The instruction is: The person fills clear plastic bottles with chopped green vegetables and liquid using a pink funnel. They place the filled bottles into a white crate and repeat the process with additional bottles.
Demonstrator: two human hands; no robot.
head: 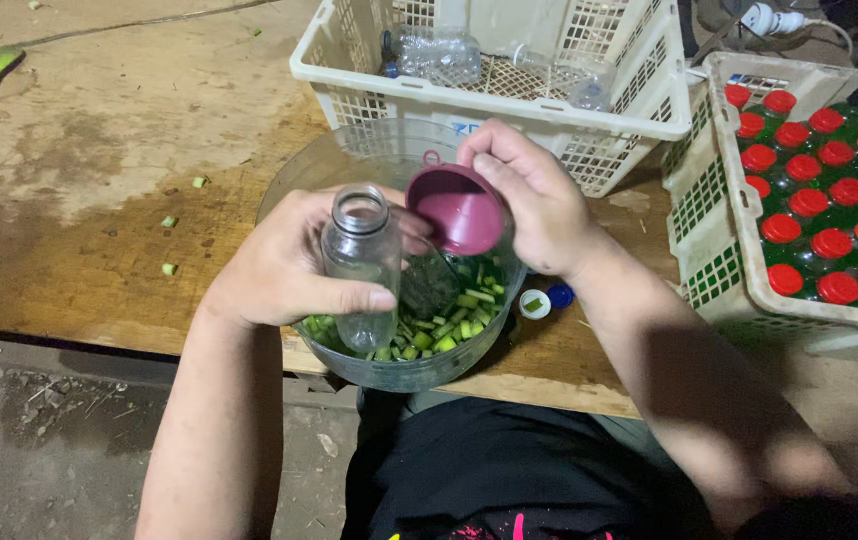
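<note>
Maroon funnel (459,208) pinched in our right hand (534,200), clear bottle (361,262) gripped in our left hand (284,265) at frame centre; misaligned, chopped greens (459,315) may spill beside the bowl (419,372).

Both bare forearms reaching up from the lower edge of the head view, converging toward the middle. Left forearm rising almost straight, wrist roughly in line with it. Left hand (284,265) turned back toward the camera, fingers curled into a firm wrap, thumb laid flat across the front and pointing right, its tip pale from the light. Right forearm slanting in from the lower right, partly in shadow near the elbow, wrist bent slightly inward. Right hand (534,200) raised a little higher than the left, knuckles up, fingers bunched and curved downward in a pinching grip. Hands close together, nearly touching at the fingertips.
</note>
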